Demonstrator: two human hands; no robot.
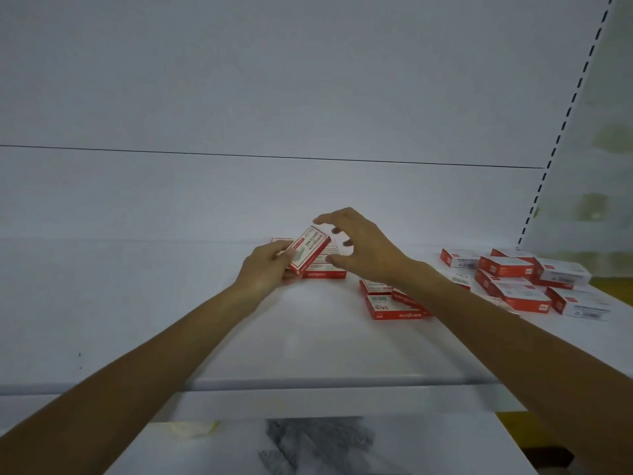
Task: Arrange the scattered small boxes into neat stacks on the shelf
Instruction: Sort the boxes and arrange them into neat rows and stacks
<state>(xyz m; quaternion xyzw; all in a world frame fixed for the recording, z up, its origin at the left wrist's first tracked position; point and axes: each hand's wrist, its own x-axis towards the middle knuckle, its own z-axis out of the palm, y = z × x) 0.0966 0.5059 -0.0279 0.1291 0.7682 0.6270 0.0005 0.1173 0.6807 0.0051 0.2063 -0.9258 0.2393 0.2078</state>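
My left hand grips a small red and white box, held tilted above a short stack of like boxes near the back of the white shelf. My right hand hovers just right of that box, fingers spread and bent, touching nothing I can make out. Two or three more boxes lie loose under my right forearm. Several boxes lie scattered in a pile at the right end of the shelf.
The shelf's white back panel rises right behind the stack. A slotted upright bounds the shelf on the right. The shelf's front lip runs across below my forearms, with a lower surface beneath it.
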